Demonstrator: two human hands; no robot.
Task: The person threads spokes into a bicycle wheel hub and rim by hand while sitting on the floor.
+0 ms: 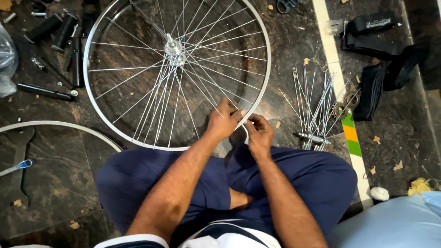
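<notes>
Spoked wheel [177, 73] on floor before crossed legs, most spokes laced into hub; left hand [223, 121] grasps rim, right hand [258, 133] pinches spoke end at rim; loose spoke bundle [312, 108] beside unused

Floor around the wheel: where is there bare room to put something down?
Bare floor lies between the second rim, the flat wrench and the left knee. Another patch lies right of the striped line, below the black tubes. Crowded: top left with black parts, and the loose spoke bundle beside the wheel.
</notes>
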